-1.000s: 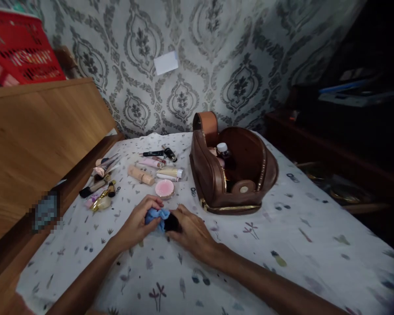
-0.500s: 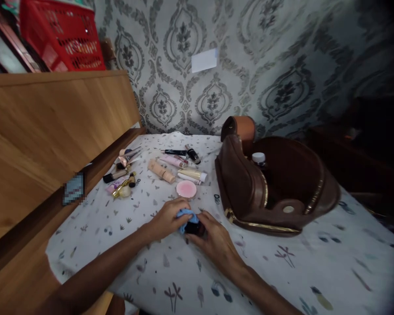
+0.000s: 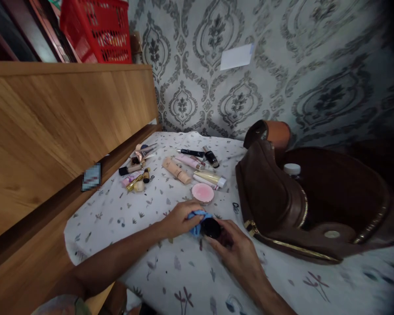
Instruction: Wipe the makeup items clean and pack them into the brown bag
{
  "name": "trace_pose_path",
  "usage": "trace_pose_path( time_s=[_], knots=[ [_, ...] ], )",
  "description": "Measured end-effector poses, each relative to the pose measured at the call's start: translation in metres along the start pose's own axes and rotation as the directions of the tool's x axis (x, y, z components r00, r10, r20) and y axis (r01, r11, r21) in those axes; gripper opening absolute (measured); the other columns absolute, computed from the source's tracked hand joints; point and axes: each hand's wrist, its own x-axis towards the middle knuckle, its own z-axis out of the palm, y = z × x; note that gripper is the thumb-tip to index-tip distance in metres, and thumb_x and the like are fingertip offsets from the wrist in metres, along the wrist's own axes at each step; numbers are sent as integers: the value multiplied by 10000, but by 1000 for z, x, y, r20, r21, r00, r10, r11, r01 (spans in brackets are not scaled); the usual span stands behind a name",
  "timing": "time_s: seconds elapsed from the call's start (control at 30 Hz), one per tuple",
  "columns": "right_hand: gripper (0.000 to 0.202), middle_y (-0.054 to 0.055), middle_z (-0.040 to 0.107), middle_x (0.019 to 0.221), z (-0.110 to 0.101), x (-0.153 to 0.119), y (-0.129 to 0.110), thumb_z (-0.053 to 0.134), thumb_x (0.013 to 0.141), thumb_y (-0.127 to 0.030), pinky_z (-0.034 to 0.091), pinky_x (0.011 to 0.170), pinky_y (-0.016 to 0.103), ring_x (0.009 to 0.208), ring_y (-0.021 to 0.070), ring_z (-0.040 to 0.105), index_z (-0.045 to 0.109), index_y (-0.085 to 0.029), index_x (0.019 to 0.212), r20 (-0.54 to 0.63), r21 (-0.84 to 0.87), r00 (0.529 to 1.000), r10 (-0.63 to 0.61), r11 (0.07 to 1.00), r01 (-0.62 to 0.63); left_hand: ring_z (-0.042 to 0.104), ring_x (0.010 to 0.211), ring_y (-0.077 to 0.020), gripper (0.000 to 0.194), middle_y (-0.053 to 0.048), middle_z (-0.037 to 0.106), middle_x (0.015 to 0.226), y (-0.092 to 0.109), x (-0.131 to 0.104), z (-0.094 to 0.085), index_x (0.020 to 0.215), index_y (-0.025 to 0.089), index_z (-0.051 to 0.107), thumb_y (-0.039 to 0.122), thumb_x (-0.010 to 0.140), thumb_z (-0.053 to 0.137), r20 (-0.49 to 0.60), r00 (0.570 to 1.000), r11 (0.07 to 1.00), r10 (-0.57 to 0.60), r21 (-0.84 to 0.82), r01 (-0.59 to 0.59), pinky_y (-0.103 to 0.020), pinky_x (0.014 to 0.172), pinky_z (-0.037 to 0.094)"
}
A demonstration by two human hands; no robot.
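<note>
My left hand [image 3: 180, 218] pinches a crumpled blue cloth [image 3: 195, 222], which presses against the side of a small round black container [image 3: 211, 228]. The fingers of my right hand [image 3: 238, 247] are closed around that container from the right, its dark round face turned up. Just beyond both hands lies a round pink compact [image 3: 202, 193]. Behind it are a peach tube [image 3: 176, 170], a cream tube with a white cap [image 3: 210, 178], a pink tube [image 3: 189, 162] and a black item [image 3: 211, 156].
A brown bag [image 3: 272, 192] stands open at the right, a white-capped bottle [image 3: 292, 169] inside. Small cosmetics [image 3: 131, 169] lie in a group at the left of the patterned cloth [image 3: 118, 227]. A wooden panel [image 3: 85, 109] borders the left; a red basket [image 3: 111, 33] sits above.
The view has shifted, so the objects on the table appear moved or larger. The black container's round face now shows more between my hands. Both hands keep their hold.
</note>
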Motion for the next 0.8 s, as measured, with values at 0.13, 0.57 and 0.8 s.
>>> trace_pose_path(
  time_s=[0.13, 0.57, 0.8],
  knots=[
    [446, 75, 719, 872, 2, 0, 6, 720, 730, -483, 572, 643, 322, 710, 208, 670, 667, -183, 1056, -33, 126, 996, 80, 989, -76, 609, 1000, -225, 358, -130, 620, 1039, 1, -2, -3, 1159, 122, 619, 380, 934, 517, 62, 993, 995, 101, -7, -101, -316, 906, 487],
    [653, 109, 676, 1012, 2, -6, 6, 665, 794, -594, 578, 737, 336, 870, 221, 673, 578, -166, 1281, 44, 294, 984, 170, 940, -175, 601, 1099, -256, 589, -124, 612, 1162, 0, -11, 10, 1328, 181, 512, 544, 878, 617, 122, 989, 959, 78, 262, -108, -373, 963, 512],
    [635, 69, 650, 880, -5, -7, -4, 605, 864, -545, 546, 657, 314, 726, 180, 638, 539, -132, 1342, 82, 253, 988, 133, 956, -150, 635, 1012, -229, 555, -111, 635, 1085, -9, -13, 11, 1298, 182, 564, 565, 895, 562, 66, 985, 952, 160, 253, -172, -358, 887, 546]
  ],
)
